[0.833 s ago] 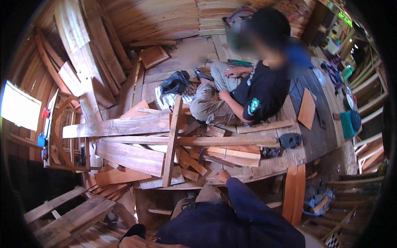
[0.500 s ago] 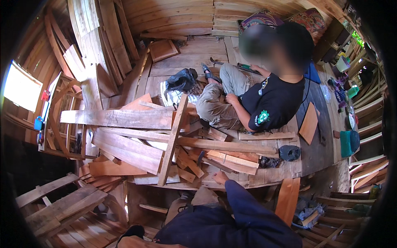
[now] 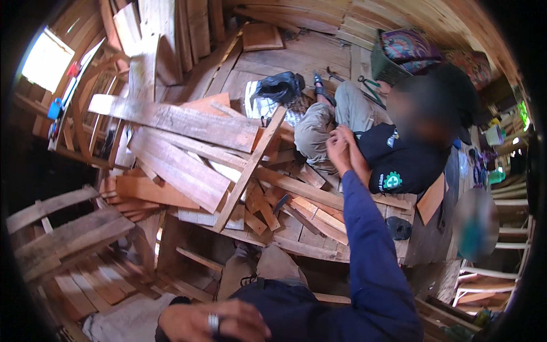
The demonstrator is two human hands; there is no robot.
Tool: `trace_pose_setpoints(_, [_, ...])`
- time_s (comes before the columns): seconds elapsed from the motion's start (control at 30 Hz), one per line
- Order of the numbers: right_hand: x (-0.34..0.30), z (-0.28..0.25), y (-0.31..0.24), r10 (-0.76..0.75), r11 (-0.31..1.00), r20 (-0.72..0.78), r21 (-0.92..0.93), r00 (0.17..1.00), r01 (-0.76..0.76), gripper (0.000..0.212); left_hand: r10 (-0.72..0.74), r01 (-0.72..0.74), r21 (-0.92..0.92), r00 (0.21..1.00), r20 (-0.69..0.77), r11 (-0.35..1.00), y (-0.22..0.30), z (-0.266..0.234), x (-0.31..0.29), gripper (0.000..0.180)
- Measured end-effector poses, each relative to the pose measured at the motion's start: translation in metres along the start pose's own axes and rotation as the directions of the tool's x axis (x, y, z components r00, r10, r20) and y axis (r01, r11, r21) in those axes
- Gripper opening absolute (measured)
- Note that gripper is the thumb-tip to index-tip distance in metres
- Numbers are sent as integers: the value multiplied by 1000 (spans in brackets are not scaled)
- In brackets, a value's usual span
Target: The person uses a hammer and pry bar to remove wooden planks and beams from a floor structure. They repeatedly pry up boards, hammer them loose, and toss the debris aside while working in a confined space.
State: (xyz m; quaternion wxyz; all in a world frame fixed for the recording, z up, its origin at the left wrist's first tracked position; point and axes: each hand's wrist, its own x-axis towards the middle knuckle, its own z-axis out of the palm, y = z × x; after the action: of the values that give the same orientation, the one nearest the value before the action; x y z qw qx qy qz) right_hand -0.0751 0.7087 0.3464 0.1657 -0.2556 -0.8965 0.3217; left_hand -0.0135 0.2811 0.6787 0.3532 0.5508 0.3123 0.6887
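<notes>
My right hand (image 3: 340,149) reaches out over the boards to the seated person's forearm (image 3: 360,158), near the bent knee. Its fingers look drawn together; whatever they may hold is too small to make out. My left hand (image 3: 213,322), with a ring on one finger, is in front of my body, fingers loosely stretched and nothing seen in them. The seated person, in a black shirt (image 3: 407,162) and grey trousers (image 3: 313,131), has the other hand by green-handled pliers (image 3: 369,84). Below my right forearm lies a hammer (image 3: 282,204) among wood offcuts.
A narrow batten (image 3: 250,169) lies across long planks (image 3: 176,122) and loose offcuts. A black bag (image 3: 279,86) rests by the person's foot. Tall boards (image 3: 156,34) lean at the back left. A slatted wooden bench (image 3: 68,236) stands lower left; a dark round object (image 3: 399,228) sits near the platform edge.
My right hand has moved from the platform's near edge forward to the seated person's forearm. My left hand has risen into view at the bottom. The view has shifted and tilted.
</notes>
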Motion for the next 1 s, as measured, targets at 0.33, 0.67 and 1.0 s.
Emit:
trace_pose_setpoints(0.33, [132, -18, -24, -307, 892, -267, -415, 913, 179, 71, -510, 604, -353, 106, -853, 715, -67, -1, -139, 23])
trace_pose_setpoints(0.67, [221, 57, 5, -195, 921, -2, -346, 981, 182, 102, -585, 596, -596, -245, -773, 537, -134, 26, -241, 29])
trace_pose_setpoints(1.0, [234, 56, 11, -126, 770, -38, -634, 991, 73, 72, -498, 600, -554, -280, -821, 577, -176, 83, -317, 29])
